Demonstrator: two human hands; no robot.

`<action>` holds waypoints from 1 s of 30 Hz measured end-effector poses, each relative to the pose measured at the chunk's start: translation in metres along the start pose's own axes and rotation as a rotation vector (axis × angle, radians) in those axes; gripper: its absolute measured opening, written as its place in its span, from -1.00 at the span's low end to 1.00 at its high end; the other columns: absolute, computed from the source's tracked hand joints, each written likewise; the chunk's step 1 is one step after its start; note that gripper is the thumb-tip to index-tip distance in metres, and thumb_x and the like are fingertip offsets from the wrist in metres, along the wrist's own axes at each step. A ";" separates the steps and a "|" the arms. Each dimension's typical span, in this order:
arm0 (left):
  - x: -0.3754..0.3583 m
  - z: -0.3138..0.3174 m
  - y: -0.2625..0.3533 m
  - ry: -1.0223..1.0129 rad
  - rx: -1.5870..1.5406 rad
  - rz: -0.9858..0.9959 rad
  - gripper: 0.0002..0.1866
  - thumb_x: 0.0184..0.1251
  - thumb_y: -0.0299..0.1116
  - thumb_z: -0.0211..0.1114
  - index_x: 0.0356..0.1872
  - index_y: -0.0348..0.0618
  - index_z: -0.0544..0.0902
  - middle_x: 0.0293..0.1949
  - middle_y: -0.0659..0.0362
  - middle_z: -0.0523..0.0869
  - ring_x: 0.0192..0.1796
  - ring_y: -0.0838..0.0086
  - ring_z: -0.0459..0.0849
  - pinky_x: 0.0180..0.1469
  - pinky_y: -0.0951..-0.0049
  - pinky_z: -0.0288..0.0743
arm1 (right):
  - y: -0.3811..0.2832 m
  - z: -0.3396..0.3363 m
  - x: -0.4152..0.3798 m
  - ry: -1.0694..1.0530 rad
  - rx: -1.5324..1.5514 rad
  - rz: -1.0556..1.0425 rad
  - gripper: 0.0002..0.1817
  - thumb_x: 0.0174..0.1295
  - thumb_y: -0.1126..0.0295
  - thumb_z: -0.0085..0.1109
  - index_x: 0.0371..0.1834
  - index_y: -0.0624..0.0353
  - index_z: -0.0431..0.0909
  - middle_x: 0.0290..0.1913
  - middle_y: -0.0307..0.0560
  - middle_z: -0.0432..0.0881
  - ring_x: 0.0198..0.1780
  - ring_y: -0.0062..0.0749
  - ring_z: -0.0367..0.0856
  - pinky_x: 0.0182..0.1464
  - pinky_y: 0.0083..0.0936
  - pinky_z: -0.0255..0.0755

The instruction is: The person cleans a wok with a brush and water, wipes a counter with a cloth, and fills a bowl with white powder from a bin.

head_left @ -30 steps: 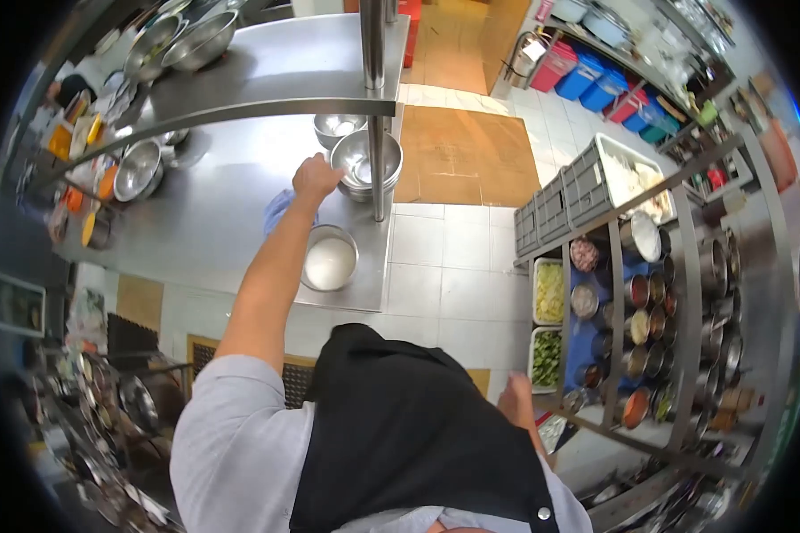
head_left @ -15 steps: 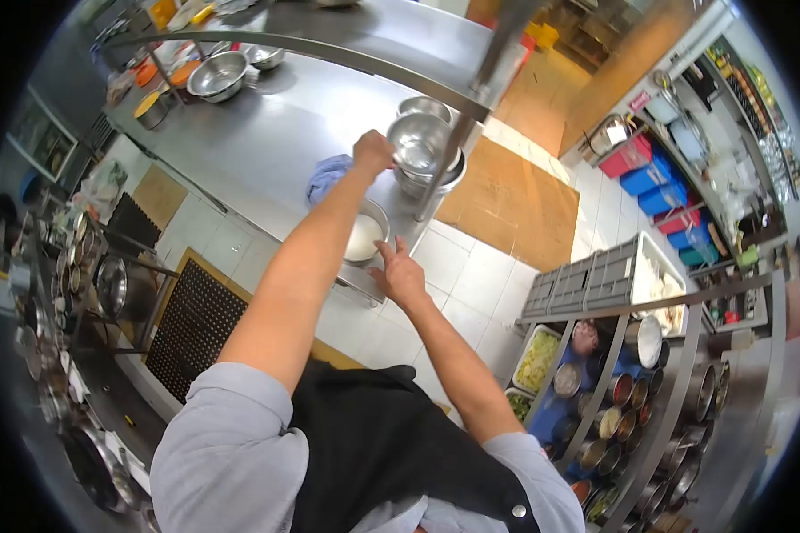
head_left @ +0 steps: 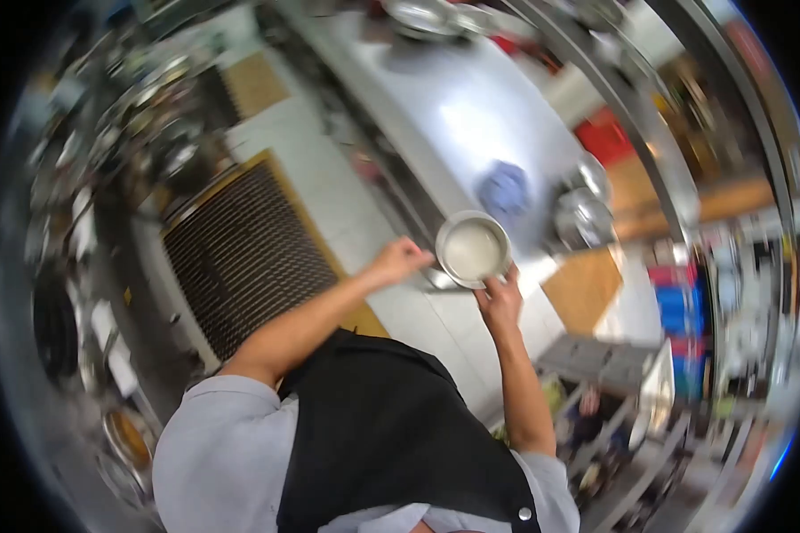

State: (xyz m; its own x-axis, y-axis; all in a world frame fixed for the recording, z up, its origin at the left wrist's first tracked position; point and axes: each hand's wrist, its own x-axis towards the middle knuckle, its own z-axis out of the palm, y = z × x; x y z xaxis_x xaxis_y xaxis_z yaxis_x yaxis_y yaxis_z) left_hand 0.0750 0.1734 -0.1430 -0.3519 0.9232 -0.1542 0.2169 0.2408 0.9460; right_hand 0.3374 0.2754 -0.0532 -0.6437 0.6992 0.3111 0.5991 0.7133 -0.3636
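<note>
Two hands are on one round metal pan (head_left: 473,250) of pale, whitish liquid; the pan sits at the near edge of the steel counter (head_left: 471,115), close to its corner; the left hand (head_left: 400,260) meets the rim on the pan's left side, fingers curled toward it, while the right hand (head_left: 501,298) comes up under the near right rim with the fingers closed against the wall; the picture is smeared by motion, so I cannot tell for certain whether either hand truly clamps the rim or only presses on it; the pan lies between the two hands, slightly above them in the view, level, its liquid flat and filling the bottom.

Just behind the pan on the counter lies a crumpled blue cloth (head_left: 505,189), apart from the rim but near; to the right of the cloth stand stacked steel bowls (head_left: 584,213), beside an upright post of the shelf frame; further back along the counter more bowls (head_left: 427,16) show, blurred.

Below the counter's edge the floor is pale tile, with a dark ribbed mat (head_left: 244,253) to the left of the person's arm; the person wears a grey shirt and a black apron (head_left: 391,435); red and blue bins (head_left: 684,306) stand off to the right, too blurred to read further.
</note>
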 end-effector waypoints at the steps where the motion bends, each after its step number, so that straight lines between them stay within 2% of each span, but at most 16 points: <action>1: -0.031 -0.027 0.019 -0.061 -0.117 -0.187 -0.57 0.33 0.06 0.53 -0.13 -0.05 0.61 -0.28 0.23 0.72 -0.35 0.55 0.64 -0.30 0.42 0.57 | -0.033 -0.001 0.008 -0.008 0.009 -0.091 -0.71 0.04 0.39 0.54 -0.14 0.11 0.78 0.33 0.37 0.52 0.25 0.21 0.63 0.16 -0.11 0.62; 2: -0.049 -0.037 -0.001 -0.013 -0.194 -0.117 -0.50 0.29 0.12 0.54 -0.11 -0.07 0.60 -0.33 0.22 0.72 -0.45 0.53 0.62 -0.41 0.42 0.53 | -0.061 0.009 0.009 -0.070 0.154 -0.036 -0.67 0.04 0.41 0.52 -0.08 0.12 0.76 0.33 0.36 0.51 0.31 0.25 0.56 0.23 -0.08 0.55; 4: -0.084 -0.082 0.004 0.112 -0.113 -0.134 -0.54 0.26 0.03 0.56 -0.13 -0.09 0.60 -0.37 0.18 0.72 -0.46 0.50 0.66 -0.40 0.37 0.55 | -0.113 0.037 0.012 -0.094 0.223 -0.127 -0.66 -0.01 0.47 0.52 -0.10 0.13 0.73 0.33 0.34 0.48 0.37 0.30 0.47 0.34 -0.01 0.43; 6: -0.113 -0.133 0.003 0.180 -0.176 -0.296 -0.66 0.20 -0.15 0.48 -0.23 -0.22 0.66 -0.17 -0.15 0.75 -0.06 0.01 0.74 0.04 0.10 0.59 | -0.154 0.074 0.019 -0.181 0.268 -0.275 -0.70 -0.10 0.50 0.56 -0.25 0.14 0.70 0.36 0.33 0.44 0.39 0.28 0.46 0.35 -0.03 0.42; 9: -0.163 -0.192 -0.035 0.457 -0.068 -0.385 -0.74 0.16 -0.33 0.36 -0.21 -0.32 0.67 -0.26 -0.16 0.77 -0.16 -0.06 0.77 -0.05 0.02 0.61 | -0.230 0.128 0.035 -0.369 0.399 -0.382 -0.71 -0.06 0.45 0.61 -0.26 0.09 0.72 0.42 0.38 0.39 0.36 0.31 0.50 0.30 -0.03 0.48; 10: -0.181 -0.206 -0.050 0.528 -0.079 -0.419 -0.74 0.16 -0.33 0.36 -0.21 -0.32 0.67 -0.26 -0.16 0.77 -0.16 -0.06 0.77 -0.05 0.02 0.61 | -0.254 0.145 0.043 -0.435 0.448 -0.409 -0.69 -0.06 0.44 0.62 -0.25 0.09 0.70 0.43 0.37 0.39 0.36 0.30 0.50 0.30 -0.03 0.48; 12: -0.220 -0.227 -0.082 0.793 -0.223 -0.457 -0.79 0.16 -0.40 0.36 -0.28 -0.36 0.63 -0.38 -0.11 0.73 -0.40 0.13 0.79 -0.35 0.14 0.66 | -0.301 0.183 0.056 -0.517 0.558 -0.537 -0.66 -0.07 0.42 0.64 -0.24 0.10 0.68 0.44 0.38 0.38 0.38 0.32 0.48 0.30 -0.03 0.48; 13: -0.245 -0.245 -0.073 0.860 -0.179 -0.562 -0.80 0.18 -0.41 0.35 -0.28 -0.36 0.63 -0.38 -0.08 0.74 -0.41 0.21 0.79 -0.36 0.17 0.66 | -0.326 0.198 0.063 -0.554 0.598 -0.646 -0.66 -0.08 0.41 0.65 -0.25 0.10 0.67 0.44 0.38 0.37 0.37 0.33 0.48 0.30 -0.04 0.48; 16: -0.321 -0.283 -0.055 1.085 -0.459 -0.628 -0.80 0.28 -0.37 0.39 -0.25 -0.29 0.61 -0.38 0.00 0.74 -0.39 0.39 0.78 -0.36 0.30 0.67 | -0.420 0.233 0.076 -0.680 0.757 -0.913 -0.64 -0.09 0.43 0.66 -0.27 0.15 0.65 0.44 0.42 0.37 0.36 0.36 0.49 0.31 -0.02 0.46; 17: -0.344 -0.284 -0.065 1.140 -0.464 -0.646 -0.80 0.28 -0.37 0.39 -0.25 -0.29 0.61 -0.38 0.00 0.74 -0.39 0.39 0.78 -0.36 0.30 0.67 | -0.452 0.245 0.077 -0.717 0.801 -1.019 -0.63 -0.10 0.42 0.67 -0.28 0.17 0.65 0.43 0.44 0.38 0.35 0.36 0.50 0.30 -0.02 0.48; 19: -0.385 -0.284 -0.088 1.529 -0.610 -0.444 -0.72 0.43 -0.21 0.40 -0.22 -0.25 0.60 -0.43 0.12 0.74 -0.44 0.48 0.75 -0.43 0.39 0.63 | -0.522 0.256 0.065 -0.764 0.852 -1.172 -0.63 -0.12 0.42 0.69 -0.28 0.19 0.65 0.42 0.45 0.38 0.34 0.36 0.52 0.28 -0.02 0.49; 22: -0.457 -0.277 -0.080 1.810 -0.900 -0.218 -0.65 0.52 -0.13 0.36 0.03 -0.22 0.59 -0.10 0.11 0.76 -0.25 0.54 0.76 -0.24 0.44 0.64 | -0.639 0.241 0.032 -0.881 0.901 -1.353 -0.63 -0.08 0.40 0.67 -0.30 0.22 0.63 0.40 0.45 0.40 0.38 0.33 0.48 0.31 -0.02 0.47; 25: -0.526 -0.241 -0.089 2.004 -0.808 -0.201 -0.55 0.51 -0.09 0.37 0.19 -0.20 0.56 0.05 0.07 0.74 -0.17 0.50 0.78 -0.18 0.42 0.65 | -0.759 0.216 -0.037 -0.823 0.976 -1.568 -0.61 -0.10 0.38 0.69 -0.30 0.23 0.63 0.41 0.49 0.38 0.39 0.34 0.46 0.31 0.00 0.47; 27: -0.572 -0.207 -0.109 2.060 -0.647 -0.480 -0.50 0.48 -0.09 0.39 0.25 -0.20 0.56 0.09 -0.01 0.76 -0.05 0.37 0.81 -0.09 0.34 0.66 | -0.837 0.213 -0.099 -0.764 1.022 -1.649 -0.62 -0.07 0.35 0.68 -0.28 0.21 0.63 0.39 0.49 0.40 0.34 0.38 0.48 0.30 0.00 0.47; 29: -0.632 -0.174 -0.103 1.920 -0.455 -0.786 -0.47 0.41 -0.05 0.43 0.21 -0.21 0.60 0.13 -0.09 0.75 0.07 0.15 0.81 0.05 0.22 0.65 | -0.914 0.211 -0.171 -0.734 1.079 -1.698 -0.62 -0.05 0.29 0.67 -0.29 0.20 0.64 0.38 0.48 0.40 0.31 0.39 0.50 0.28 -0.01 0.48; 30: -0.656 -0.144 -0.133 1.889 -0.436 -0.846 -0.45 0.37 -0.03 0.45 0.19 -0.21 0.63 0.12 -0.12 0.76 0.10 0.07 0.78 0.11 0.18 0.63 | -0.947 0.213 -0.208 -0.701 1.104 -1.721 -0.62 -0.04 0.26 0.67 -0.31 0.20 0.65 0.37 0.48 0.41 0.30 0.39 0.50 0.27 -0.01 0.49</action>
State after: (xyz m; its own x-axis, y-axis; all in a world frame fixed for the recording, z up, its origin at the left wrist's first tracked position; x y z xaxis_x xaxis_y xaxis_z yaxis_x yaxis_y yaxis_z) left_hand 0.1456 -0.5073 -0.1261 -0.5565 -0.7599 -0.3360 -0.5261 0.0092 0.8504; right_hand -0.1975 -0.5563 0.0393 -0.2802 -0.7441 0.6065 -0.8886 -0.0380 -0.4571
